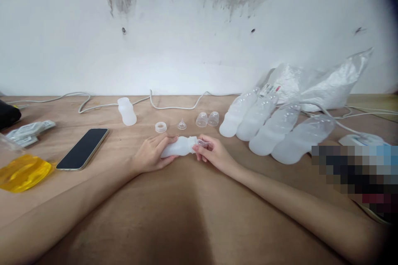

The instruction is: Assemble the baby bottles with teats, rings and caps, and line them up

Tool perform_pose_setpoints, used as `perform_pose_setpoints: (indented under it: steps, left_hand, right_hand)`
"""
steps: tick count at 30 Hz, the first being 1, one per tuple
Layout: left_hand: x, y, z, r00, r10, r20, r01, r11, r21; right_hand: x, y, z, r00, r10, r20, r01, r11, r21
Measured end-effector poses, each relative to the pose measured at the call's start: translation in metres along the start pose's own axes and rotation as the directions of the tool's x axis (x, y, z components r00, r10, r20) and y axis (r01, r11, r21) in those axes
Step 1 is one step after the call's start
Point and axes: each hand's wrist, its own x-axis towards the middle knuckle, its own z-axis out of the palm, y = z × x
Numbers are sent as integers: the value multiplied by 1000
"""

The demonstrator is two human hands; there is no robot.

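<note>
- The small bottle [179, 147] lies on its side on the wooden surface [186, 215], near the middle, between both hands.
- The left hand [152, 155] is closed around the bottle's base end; the right hand [211, 154] pinches a small clear piece [203, 143] at the bottle's neck, fingers together on it.
- Handling judgement: the bottle looks like light, thin, translucent plastic, somewhat stiff but likely to flex under a hard squeeze, and smooth enough to slip. The body is the soundest place to hold; the neck piece is small and calls for fingertips only.
- Just behind the hands stand loose parts: a white ring [161, 126], a clear cone-shaped tip [182, 124] and two clear caps [207, 119] (all small and easily knocked).
- To the right, four larger bottles [273, 130] lie side by side, near the right hand, with a plastic bag [323, 80] behind them.
- To the left: an upright bottle [127, 111], a phone [82, 148] lying flat, and a container of yellow liquid [21, 172].
- A white cable [174, 105] runs along the back edge, well apart from the hands.
</note>
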Motion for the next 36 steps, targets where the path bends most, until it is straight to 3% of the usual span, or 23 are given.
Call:
perform_pose_setpoints:
  steps: [6, 11, 19, 25, 31, 36]
  left_hand:
    - [-1, -1, 2, 998, -41, -50, 41, 999, 10]
    - [1, -1, 1, 991, -74, -113, 74, 997, -1]
    - [-1, 0, 3, 991, -100, -84, 98, 995, -23]
    - [0, 1, 1, 993, -105, -53, 105, 995, -1]
    - [2, 2, -1, 999, -16, -37, 17, 999, 27]
    - [0, 1, 0, 997, -65, -37, 66, 997, 30]
  right_hand:
    - [-1, 3, 0, 994, -94, 51, 96, 995, -28]
    - [-3, 1, 0, 989, -148, 18, 149, 983, -106]
    - [-2, 6, 0, 976, -181, -124, 159, 973, -170]
    - [1, 8, -1, 973, -184, -137, 167, 978, -125]
    - [1, 5, -2, 983, -167, -80, 152, 973, -171]
    - [-1, 3, -3, 979, -171, -112, 149, 973, -176]
